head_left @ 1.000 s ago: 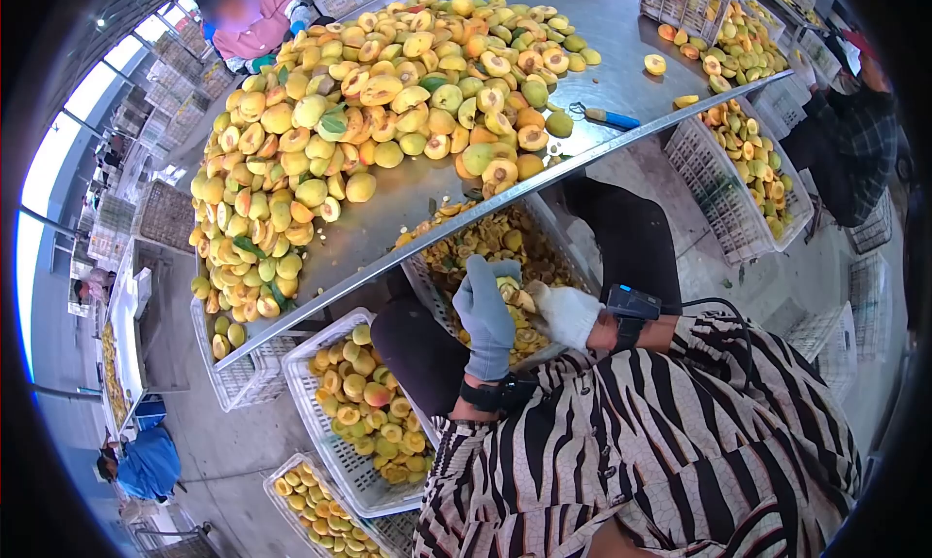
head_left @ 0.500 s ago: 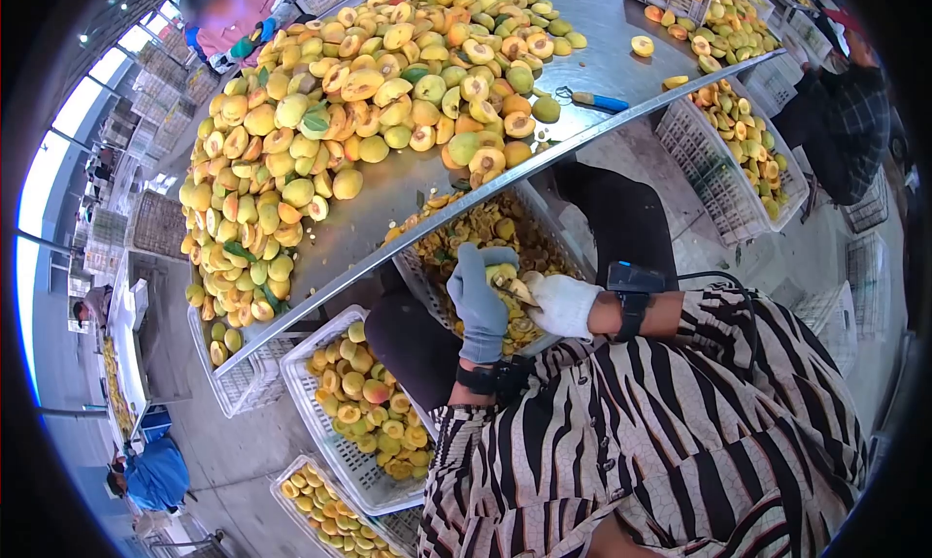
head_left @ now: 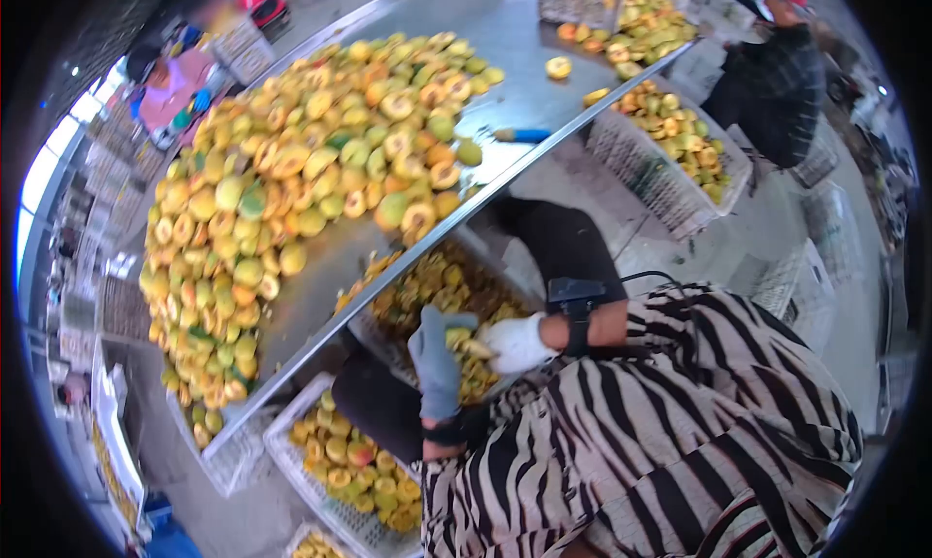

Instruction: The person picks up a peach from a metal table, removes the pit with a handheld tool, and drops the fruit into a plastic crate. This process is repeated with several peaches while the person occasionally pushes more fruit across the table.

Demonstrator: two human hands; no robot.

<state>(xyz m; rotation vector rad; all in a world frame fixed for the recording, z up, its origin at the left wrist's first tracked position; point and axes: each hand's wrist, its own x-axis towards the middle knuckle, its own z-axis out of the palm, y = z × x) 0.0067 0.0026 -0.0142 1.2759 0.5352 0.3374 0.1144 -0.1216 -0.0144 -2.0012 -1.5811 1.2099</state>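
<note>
- Two gloved hands meet low in front of the person, above a crate (head_left: 372,337) of cut fruit that sits between the knees, partly under the surface (head_left: 320,277).
- The left hand (head_left: 436,359), in a grey glove, has its fingers bent and clamped on a yellow fruit (head_left: 454,337).
- The right hand (head_left: 515,344), in a white glove, is close against that fruit from the other side; blur hides its fingertips, so I cannot tell whether its fingers are together or what they grip.
- The held fruit is between the two gloves, over the crate and beyond the near edge of the surface.
- Each wrist wears a black strap; the right one carries a small dark box (head_left: 577,291).
- A big pile (head_left: 311,150) of fruit, many cut open, covers much of the metal surface.
- Right of the pile, a blue handle (head_left: 524,135) lies near the edge, and one half (head_left: 558,68) lies apart, farther off.
- Beside the left knee stands a white crate (head_left: 364,529) of fruit; a third crate (head_left: 631,175), also filled, is out to the right.
- One person (head_left: 173,97) in pink is across the surface; another (head_left: 772,92), in dark clothes, sits at right.
</note>
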